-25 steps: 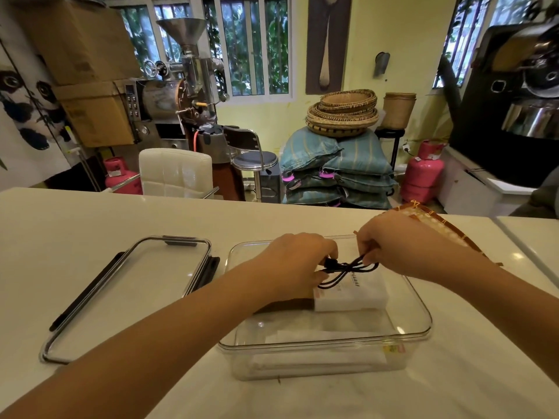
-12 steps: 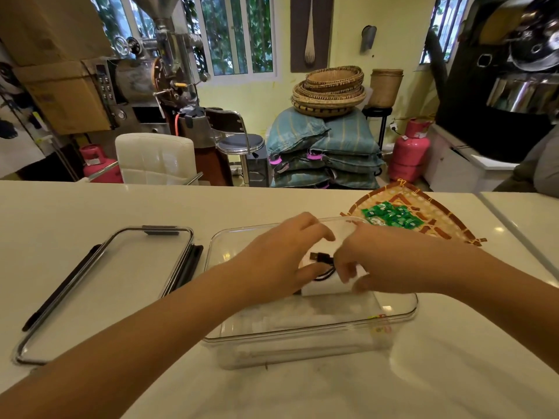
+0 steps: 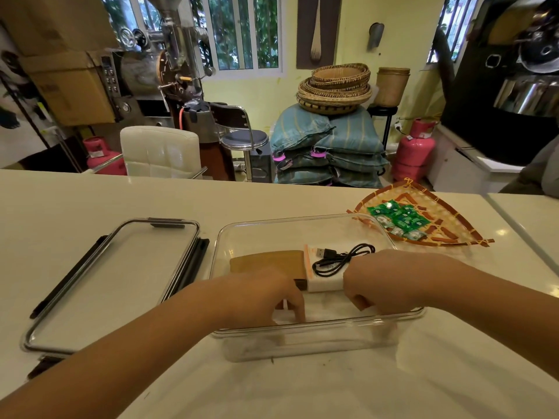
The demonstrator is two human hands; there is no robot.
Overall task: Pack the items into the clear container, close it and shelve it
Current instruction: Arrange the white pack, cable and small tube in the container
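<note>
White counter: both hands, left (image 3: 272, 293) and right (image 3: 381, 282), curl loosely, gripping nothing, inside rigid, slick container (image 3: 390, 325); best lifted by its side walls.

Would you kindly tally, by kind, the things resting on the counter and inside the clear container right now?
Clear container: 1
Lid: 1
Woven tray of green packets: 1
Brown box: 1
White box: 1
Black cable: 1
Total: 6
</note>
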